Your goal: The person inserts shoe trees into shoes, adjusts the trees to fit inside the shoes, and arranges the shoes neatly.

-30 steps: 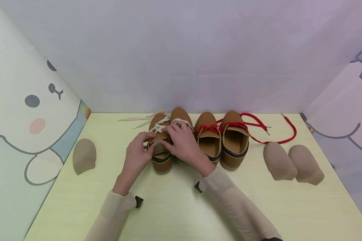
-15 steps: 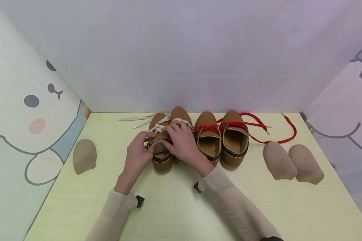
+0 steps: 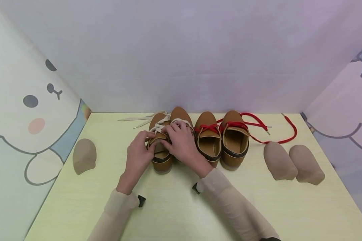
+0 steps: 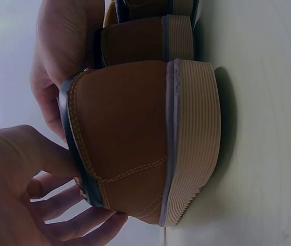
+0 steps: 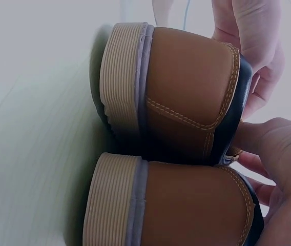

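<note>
A brown shoe with white laces [image 3: 162, 165] stands leftmost in the row, heel toward me. My left hand [image 3: 138, 150] grips its left side, thumb at the opening and fingers curled along the outside. From the other side, my right hand [image 3: 184, 144] grips it, its thumb also at the opening and its fingers over the laced part. Between the thumbs, a beige rounded insert [image 3: 160, 147] shows in the opening; its front is hidden. The left wrist view shows the heel [image 4: 125, 118] close up, sole on the table.
A second white-laced shoe [image 3: 179, 113] stands partly under my right hand. Two shoes with red laces [image 3: 209, 147] follow on the right, a long lace trailing. One beige insert [image 3: 84, 155] lies at left, two more [image 3: 306, 164] at right. A pale wall [image 3: 193, 60] rises behind.
Both wrists have shifted slightly. The hands stay on the leftmost shoe, and the shoes and loose inserts have not moved.
</note>
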Action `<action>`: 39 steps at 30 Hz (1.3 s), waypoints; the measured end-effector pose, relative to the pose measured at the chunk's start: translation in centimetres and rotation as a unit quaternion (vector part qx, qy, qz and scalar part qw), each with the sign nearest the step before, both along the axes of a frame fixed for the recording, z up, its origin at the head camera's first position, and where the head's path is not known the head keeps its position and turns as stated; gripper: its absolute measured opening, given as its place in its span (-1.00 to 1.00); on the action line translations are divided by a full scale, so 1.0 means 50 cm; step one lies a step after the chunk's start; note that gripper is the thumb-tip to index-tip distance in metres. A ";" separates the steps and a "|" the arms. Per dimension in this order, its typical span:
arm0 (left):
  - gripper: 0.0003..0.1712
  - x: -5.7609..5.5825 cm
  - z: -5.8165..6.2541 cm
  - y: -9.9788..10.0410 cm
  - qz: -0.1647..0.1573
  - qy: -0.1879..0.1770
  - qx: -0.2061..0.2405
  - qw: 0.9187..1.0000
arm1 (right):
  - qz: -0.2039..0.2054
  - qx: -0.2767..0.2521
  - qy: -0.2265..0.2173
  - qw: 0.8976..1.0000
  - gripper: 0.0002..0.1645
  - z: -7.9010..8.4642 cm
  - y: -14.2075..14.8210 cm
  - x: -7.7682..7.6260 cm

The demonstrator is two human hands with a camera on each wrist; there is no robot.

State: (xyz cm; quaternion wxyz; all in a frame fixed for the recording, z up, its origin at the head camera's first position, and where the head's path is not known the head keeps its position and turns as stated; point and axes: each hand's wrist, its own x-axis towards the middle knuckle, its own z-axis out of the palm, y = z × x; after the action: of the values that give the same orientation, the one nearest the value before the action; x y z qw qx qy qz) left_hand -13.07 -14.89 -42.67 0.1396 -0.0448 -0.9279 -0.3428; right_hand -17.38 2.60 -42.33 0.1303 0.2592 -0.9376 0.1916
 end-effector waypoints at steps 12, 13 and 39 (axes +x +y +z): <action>-0.71 -0.003 -0.002 0.004 0.011 0.014 -0.028 0.999 | -0.014 -0.001 0.015 1.000 -0.61 0.004 -0.007 0.004; -0.71 -0.004 -0.002 0.004 0.012 0.015 -0.030 0.999 | -0.015 -0.001 0.014 1.000 -0.61 0.004 -0.008 0.005; -0.70 -0.012 -0.007 0.018 0.055 0.045 -0.066 0.995 | -0.043 0.010 0.028 0.999 -0.63 -0.001 -0.030 0.002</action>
State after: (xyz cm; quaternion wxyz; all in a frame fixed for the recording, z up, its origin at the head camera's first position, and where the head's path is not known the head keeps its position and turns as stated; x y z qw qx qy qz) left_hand -13.65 -13.97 -43.04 0.1966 -0.0186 -0.9423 -0.2703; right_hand -17.31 1.10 -42.40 0.1615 0.2254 -0.9458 0.1689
